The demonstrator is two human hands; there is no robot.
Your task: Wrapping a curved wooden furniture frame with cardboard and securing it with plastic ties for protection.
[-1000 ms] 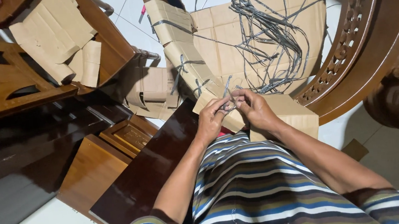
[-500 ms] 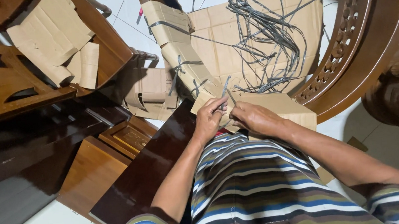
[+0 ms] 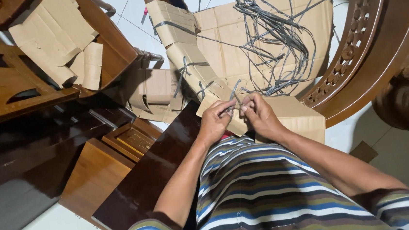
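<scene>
Head view, looking down past a striped shirt [image 3: 264, 193]. Left hand [image 3: 213, 123] and right hand [image 3: 259, 117] meet just above the shirt's upper edge, fingertips almost touching; each grip is narrow, pinched on the thin grey plastic strap [image 3: 235, 98], which rises from between the fingers in two short loose ends. The strap sits over the near end of a long bundle of folded brown cardboard [image 3: 183, 48], tied crosswise at several points with similar straps; the bundle runs from the hands up and leftward. Beside it on the right, a flat brown cardboard sheet [image 3: 223, 40] lies on the white tiled floor [image 3: 361, 132], carrying a tangled heap of loose grey straps [image 3: 276, 41]. A dark glossy wooden panel [image 3: 156, 177] lies under the left forearm, its long edge running diagonally toward the hands; a lighter brown wooden panel [image 3: 93, 179] abuts it on the left. A curved carved wooden frame [image 3: 379, 43] closes in the right side, just beside the cardboard sheet. Dark wooden furniture pieces [image 3: 8, 91] with more rolled cardboard pieces [image 3: 63, 48] fill the upper left. Open room: a strip of floor at right, between frame and right forearm, and a patch at lower left.
</scene>
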